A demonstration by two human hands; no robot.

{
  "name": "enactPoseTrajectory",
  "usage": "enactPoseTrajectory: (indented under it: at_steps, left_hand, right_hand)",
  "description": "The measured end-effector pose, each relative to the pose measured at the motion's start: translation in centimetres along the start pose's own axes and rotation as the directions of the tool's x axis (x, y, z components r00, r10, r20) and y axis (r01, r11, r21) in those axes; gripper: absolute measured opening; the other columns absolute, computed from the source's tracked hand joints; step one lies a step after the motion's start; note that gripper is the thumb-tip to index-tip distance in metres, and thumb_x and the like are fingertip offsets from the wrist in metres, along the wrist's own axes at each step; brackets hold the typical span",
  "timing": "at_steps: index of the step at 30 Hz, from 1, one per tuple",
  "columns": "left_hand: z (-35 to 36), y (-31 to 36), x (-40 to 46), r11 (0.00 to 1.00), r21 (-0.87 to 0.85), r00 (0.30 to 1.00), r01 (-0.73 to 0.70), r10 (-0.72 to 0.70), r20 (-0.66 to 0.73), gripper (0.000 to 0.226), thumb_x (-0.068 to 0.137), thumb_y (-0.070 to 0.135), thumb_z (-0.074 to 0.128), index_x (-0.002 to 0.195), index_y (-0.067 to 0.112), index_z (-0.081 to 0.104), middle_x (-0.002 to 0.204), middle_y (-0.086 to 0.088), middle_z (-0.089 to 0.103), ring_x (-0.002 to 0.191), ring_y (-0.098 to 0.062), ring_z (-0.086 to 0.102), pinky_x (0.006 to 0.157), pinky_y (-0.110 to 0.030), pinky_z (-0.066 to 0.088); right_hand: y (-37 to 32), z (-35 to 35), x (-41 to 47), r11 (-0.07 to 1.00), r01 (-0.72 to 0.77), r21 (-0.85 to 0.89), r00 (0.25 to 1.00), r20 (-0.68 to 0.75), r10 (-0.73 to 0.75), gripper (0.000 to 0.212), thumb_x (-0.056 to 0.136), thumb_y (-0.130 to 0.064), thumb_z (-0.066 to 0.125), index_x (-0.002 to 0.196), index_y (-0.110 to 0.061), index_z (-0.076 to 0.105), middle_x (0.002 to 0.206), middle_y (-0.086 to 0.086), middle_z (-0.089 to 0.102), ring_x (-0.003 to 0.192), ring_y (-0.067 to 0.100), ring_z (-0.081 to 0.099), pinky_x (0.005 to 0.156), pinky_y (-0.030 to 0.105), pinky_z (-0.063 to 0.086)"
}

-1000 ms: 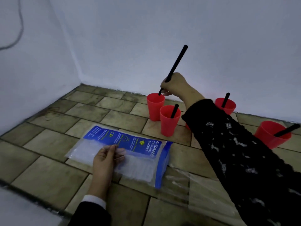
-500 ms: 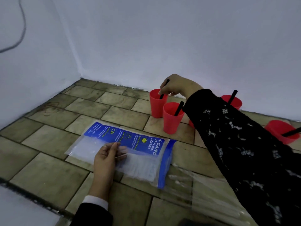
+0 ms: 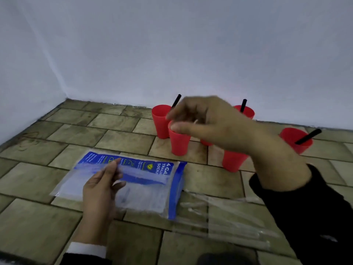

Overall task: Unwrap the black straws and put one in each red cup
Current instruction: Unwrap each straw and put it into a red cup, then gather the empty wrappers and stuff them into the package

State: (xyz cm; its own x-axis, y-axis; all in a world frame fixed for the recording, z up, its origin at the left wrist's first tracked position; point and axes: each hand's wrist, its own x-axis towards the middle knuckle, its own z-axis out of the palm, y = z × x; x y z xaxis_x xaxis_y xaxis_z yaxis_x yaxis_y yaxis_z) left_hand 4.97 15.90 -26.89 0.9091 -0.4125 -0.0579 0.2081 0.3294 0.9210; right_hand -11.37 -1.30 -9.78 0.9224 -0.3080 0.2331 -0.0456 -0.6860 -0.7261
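Right hand (image 3: 215,125) is hovering mid-frame, fingers loosely spread, holding nothing, over the red cups (image 3: 179,140). Left hand (image 3: 101,186) is pinching the clear plastic bag (image 3: 133,190) at lower left on the tiled floor (image 3: 38,180). Black straws (image 3: 176,101) are standing tilted in three cups; others hidden. Left hand nearer bag.

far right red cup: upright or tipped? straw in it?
Tilted, not lying flat: the far right red cup leans with its mouth turned toward the camera. A black straw rests inside, its end poking out over the rim to the right.
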Motion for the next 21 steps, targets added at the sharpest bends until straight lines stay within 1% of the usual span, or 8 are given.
enactPoseTrajectory:
  at_steps: [3,6,8,11,13,15,19,21]
  left_hand:
    - [4.1,0.2,-2.3,0.996,0.041,0.978,0.075,-0.081,0.194,0.021,0.068,0.024,0.065,0.086,0.013,0.071,0.065,-0.001,0.071,0.061,-0.007,0.066,0.055,-0.019,0.056]
    - [8.0,-2.0,-4.8,0.978,0.166,0.935,0.129,-0.176,0.307,0.016,0.078,0.014,0.061,0.09,0.009,0.07,0.079,-0.008,0.074,0.075,-0.018,0.071,0.062,-0.028,0.059]
    - [9.3,-3.5,-5.9,0.963,0.208,0.916,0.17,-0.233,0.327,0.014,0.083,0.011,0.059,0.091,0.01,0.07,0.087,-0.013,0.074,0.082,-0.022,0.071,0.068,-0.033,0.059]
    - [10.1,-4.9,-6.8,0.945,0.257,0.877,0.205,-0.293,0.381,0.014,0.082,0.013,0.062,0.093,0.008,0.069,0.086,-0.014,0.074,0.084,-0.025,0.071,0.068,-0.032,0.057]
    - [9.8,-5.0,-7.1,0.928,0.318,0.833,0.195,-0.328,0.445,0.025,0.077,0.019,0.066,0.098,0.006,0.067,0.087,-0.012,0.074,0.084,-0.024,0.071,0.067,-0.03,0.057]
    - [9.0,-4.7,-7.1,0.885,0.458,0.803,0.081,-0.33,0.496,0.028,0.073,0.025,0.068,0.099,0.014,0.066,0.089,-0.008,0.073,0.083,-0.018,0.07,0.07,-0.028,0.056]
    - [6.6,-3.7,-6.4,0.71,0.663,0.922,-0.236,-0.052,0.383,0.012,0.083,0.022,0.065,0.09,0.031,0.062,0.082,0.002,0.068,0.077,-0.005,0.064,0.063,-0.018,0.049]
    - [5.5,-3.8,-5.6,0.617,0.725,0.938,-0.305,0.062,0.341,0.015,0.083,0.027,0.064,0.094,0.033,0.057,0.096,0.008,0.064,0.089,-0.004,0.058,0.076,-0.026,0.05]
  right_hand:
    - [3.7,2.7,-3.5,0.983,-0.164,-0.078,0.982,0.078,0.17,0.03,0.085,-0.033,0.064,0.113,-0.021,0.064,0.106,-0.01,0.068,0.094,-0.003,0.062,0.079,0.011,0.05]
    - [6.8,4.3,-6.7,0.953,-0.283,-0.107,0.955,0.066,0.291,0.038,0.08,-0.047,0.065,0.115,-0.032,0.061,0.113,-0.011,0.063,0.093,-0.004,0.061,0.077,0.011,0.05]
    - [7.8,4.9,-8.0,0.935,-0.332,-0.127,0.939,0.049,0.34,0.033,0.08,-0.047,0.066,0.11,-0.034,0.063,0.114,-0.011,0.061,0.086,-0.003,0.063,0.072,0.011,0.05]
    - [9.4,4.8,-10.0,0.902,-0.424,-0.08,0.906,-0.04,0.422,0.017,0.086,-0.028,0.064,0.103,-0.026,0.065,0.085,-0.012,0.069,0.074,-0.003,0.066,0.062,0.011,0.049]
    - [10.6,4.7,-11.2,0.882,-0.466,-0.068,0.883,-0.093,0.46,0.015,0.086,-0.021,0.064,0.101,-0.022,0.067,0.073,-0.011,0.067,0.067,-0.004,0.065,0.058,0.01,0.046]
    - [12.1,4.4,-12.5,0.863,-0.499,-0.083,0.862,-0.156,0.483,0.016,0.085,-0.02,0.065,0.101,-0.023,0.068,0.069,-0.012,0.065,0.065,-0.005,0.061,0.059,0.011,0.044]
    - [14.8,4.5,-13.9,0.858,-0.493,-0.142,0.863,-0.201,0.463,0.017,0.085,-0.022,0.066,0.101,-0.024,0.07,0.083,-0.012,0.069,0.074,-0.005,0.058,0.064,0.009,0.043]
    - [15.6,5.0,-14.0,0.875,-0.439,-0.203,0.895,-0.179,0.407,0.017,0.086,-0.023,0.065,0.102,-0.023,0.07,0.09,-0.012,0.065,0.076,-0.002,0.056,0.069,0.013,0.044]
